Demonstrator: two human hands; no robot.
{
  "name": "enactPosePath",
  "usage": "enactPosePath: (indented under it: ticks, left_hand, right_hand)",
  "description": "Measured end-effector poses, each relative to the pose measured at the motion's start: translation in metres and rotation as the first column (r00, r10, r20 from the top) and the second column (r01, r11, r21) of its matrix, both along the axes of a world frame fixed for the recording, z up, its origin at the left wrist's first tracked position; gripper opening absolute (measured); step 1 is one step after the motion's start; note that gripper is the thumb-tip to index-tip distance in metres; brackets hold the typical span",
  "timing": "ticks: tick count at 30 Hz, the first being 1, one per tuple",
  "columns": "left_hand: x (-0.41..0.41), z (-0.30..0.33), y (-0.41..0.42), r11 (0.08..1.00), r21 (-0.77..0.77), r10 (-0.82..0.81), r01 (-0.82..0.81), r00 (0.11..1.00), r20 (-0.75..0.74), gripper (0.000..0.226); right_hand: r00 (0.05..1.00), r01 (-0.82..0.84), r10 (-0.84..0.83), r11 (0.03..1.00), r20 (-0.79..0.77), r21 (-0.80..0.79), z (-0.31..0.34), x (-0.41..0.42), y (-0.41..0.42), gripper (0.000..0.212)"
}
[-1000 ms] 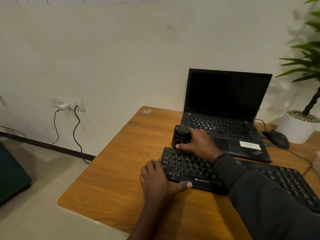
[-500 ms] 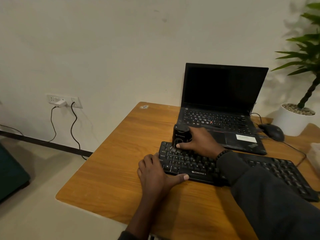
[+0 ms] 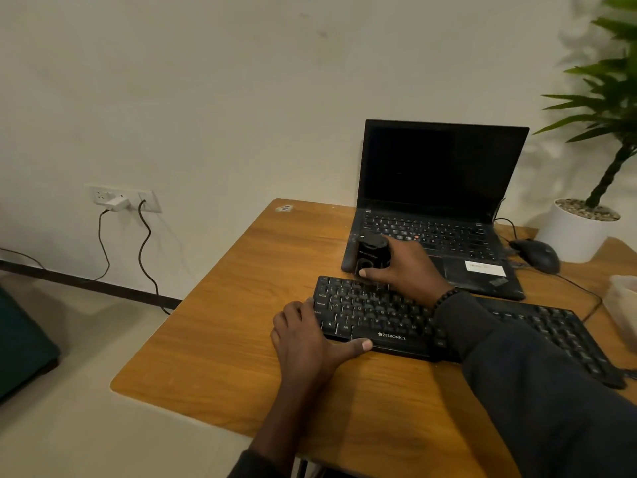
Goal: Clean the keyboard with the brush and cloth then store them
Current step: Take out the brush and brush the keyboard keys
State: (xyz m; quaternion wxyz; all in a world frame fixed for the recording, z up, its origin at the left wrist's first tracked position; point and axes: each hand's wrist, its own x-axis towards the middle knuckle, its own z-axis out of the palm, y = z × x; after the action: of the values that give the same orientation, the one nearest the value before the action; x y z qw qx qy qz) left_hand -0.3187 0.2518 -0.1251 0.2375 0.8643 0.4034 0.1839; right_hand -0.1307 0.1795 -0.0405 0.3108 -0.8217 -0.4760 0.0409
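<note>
A black Zebronics keyboard (image 3: 372, 315) lies across the wooden table (image 3: 220, 326). My left hand (image 3: 310, 343) rests flat at the keyboard's left end, thumb along its front edge, holding nothing. My right hand (image 3: 403, 267) grips a small black round brush (image 3: 372, 255) at the keyboard's back edge, just in front of the laptop's left corner. The bristles are hidden under the brush body. No cloth is visible.
An open black laptop (image 3: 437, 201) stands behind the keyboard. A black mouse (image 3: 536, 255) and a white potted plant (image 3: 579, 229) sit at the right. A pale container (image 3: 624, 298) is at the right edge. Cables hang from a wall socket (image 3: 120, 200) on the left.
My right hand has lifted the brush slightly back, off the top-left keys toward the laptop's corner. My left hand keeps its place at the keyboard's left end. The view has shifted a little.
</note>
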Motion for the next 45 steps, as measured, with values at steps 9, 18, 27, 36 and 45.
enactPosePath:
  ticks: [9,18,27,36,45]
  left_hand:
    - [0.0,-0.001,0.0,1.0,0.012,-0.004,0.004,1.0,0.011,0.124]
    - [0.0,-0.001,0.0,1.0,0.006,-0.009,0.009,1.0,-0.005,0.124]
    - [0.032,0.019,0.001,0.968,0.144,-0.221,0.206,0.97,0.098,0.123]
    - [0.033,0.0,0.0,0.903,0.347,-0.246,0.253,0.967,-0.063,0.1]
    - [0.037,-0.004,-0.001,0.895,0.381,-0.232,0.232,0.972,-0.046,0.082]
  right_hand:
    - [0.998,-0.065,0.064,0.997,-0.019,-0.048,-0.002,-0.01,0.002,0.053]
    - [0.998,-0.054,0.055,0.998,0.012,-0.039,0.002,-0.006,0.0,0.049]
    - [0.997,0.04,-0.041,0.999,-0.067,-0.015,0.006,0.014,-0.028,0.057]
    - [0.998,0.02,-0.015,0.996,0.058,-0.085,0.001,0.023,-0.025,0.047]
    - [1.0,-0.003,0.001,0.996,-0.031,-0.086,-0.003,0.026,-0.032,0.055]
